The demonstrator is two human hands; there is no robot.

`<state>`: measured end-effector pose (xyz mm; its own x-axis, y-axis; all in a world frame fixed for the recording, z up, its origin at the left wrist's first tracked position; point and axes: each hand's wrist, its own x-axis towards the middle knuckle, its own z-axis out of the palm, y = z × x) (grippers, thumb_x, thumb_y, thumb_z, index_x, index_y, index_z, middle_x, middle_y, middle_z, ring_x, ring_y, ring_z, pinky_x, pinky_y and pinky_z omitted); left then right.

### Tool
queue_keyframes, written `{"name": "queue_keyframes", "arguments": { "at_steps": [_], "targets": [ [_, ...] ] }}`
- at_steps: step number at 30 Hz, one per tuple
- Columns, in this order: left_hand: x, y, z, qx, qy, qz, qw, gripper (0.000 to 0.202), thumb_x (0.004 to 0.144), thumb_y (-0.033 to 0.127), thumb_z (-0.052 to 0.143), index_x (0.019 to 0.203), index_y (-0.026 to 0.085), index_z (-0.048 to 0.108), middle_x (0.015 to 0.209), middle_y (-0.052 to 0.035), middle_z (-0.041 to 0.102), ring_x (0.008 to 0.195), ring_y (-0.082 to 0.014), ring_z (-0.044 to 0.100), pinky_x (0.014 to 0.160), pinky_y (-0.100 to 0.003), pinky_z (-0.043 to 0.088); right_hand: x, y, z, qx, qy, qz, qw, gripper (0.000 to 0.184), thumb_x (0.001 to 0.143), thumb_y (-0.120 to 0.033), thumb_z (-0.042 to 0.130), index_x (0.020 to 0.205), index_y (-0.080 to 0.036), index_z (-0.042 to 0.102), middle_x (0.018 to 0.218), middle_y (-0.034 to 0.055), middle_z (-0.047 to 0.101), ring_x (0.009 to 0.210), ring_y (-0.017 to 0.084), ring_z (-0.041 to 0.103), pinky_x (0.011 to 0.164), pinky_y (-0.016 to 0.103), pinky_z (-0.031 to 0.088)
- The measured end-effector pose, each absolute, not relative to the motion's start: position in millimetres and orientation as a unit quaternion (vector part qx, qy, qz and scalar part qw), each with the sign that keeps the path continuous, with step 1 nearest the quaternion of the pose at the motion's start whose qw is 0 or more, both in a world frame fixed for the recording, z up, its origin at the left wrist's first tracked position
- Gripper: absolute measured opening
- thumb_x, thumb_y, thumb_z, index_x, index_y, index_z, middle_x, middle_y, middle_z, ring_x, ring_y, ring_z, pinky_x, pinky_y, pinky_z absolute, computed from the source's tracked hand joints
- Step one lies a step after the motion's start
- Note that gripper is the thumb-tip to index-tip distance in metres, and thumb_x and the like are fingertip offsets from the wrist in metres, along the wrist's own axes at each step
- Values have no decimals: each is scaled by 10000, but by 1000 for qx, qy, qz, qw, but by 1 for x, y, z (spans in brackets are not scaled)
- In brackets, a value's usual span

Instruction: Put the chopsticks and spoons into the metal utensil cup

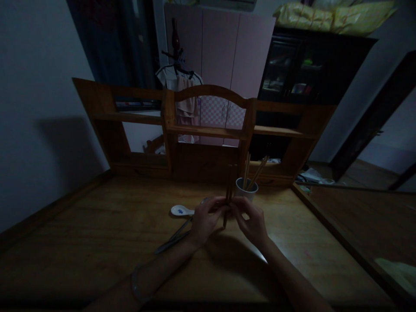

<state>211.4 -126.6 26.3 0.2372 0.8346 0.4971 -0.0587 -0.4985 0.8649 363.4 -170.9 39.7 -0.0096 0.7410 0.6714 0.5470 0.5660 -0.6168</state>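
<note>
A pair of dark chopsticks (229,184) stands nearly upright above the desk, pinched between the fingertips of both hands. My left hand (206,220) closes on them from the left, and my right hand (252,221) from the right. Their lower ends show just below the fingers. Behind my right hand is a light grey cup (251,196) with several pale wooden chopsticks (259,172) leaning in it. Left of my left hand lies a white spoon (180,211) with a blue mark, its handle partly hidden. Long metal utensils (170,245) rest beside my left wrist; their far ends are covered.
The wooden desk (123,234) carries a shelf unit (208,130) along its back edge. At the left rises a wall (39,108). A raised wooden edge (328,225) borders the right side. The room is dim.
</note>
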Motion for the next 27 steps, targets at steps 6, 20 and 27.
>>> {"name": "queue_keyframes", "arguments": {
  "at_steps": [6, 20, 27],
  "targets": [
    [214, -124, 23, 662, 292, 535, 435, 187, 803, 252, 660, 982, 217, 700, 961, -37, 718, 883, -194, 686, 799, -316, 572, 365, -169, 38, -464, -697, 106, 537, 131, 900, -241, 542, 1024, -213, 573, 858, 39, 653, 706, 158, 653, 646, 261, 528],
    [210, -118, 24, 694, 304, 519, 396, 181, 778, 245, 692, 947, 232, 754, 964, -36, 732, 878, -199, 684, 733, -261, 562, 370, -166, 35, -454, -717, 97, 520, 147, 907, -216, 536, 1034, -227, 608, 902, 40, 659, 765, 163, 662, 680, 263, 537],
    [212, -114, 19, 688, 335, 489, 419, 175, 757, 215, 693, 915, 201, 764, 919, -52, 749, 852, -212, 696, 756, -274, 547, 372, -165, 31, -473, -708, 98, 515, 129, 909, -243, 537, 1012, -219, 611, 880, 37, 661, 751, 165, 661, 663, 264, 518]
  ]
}}
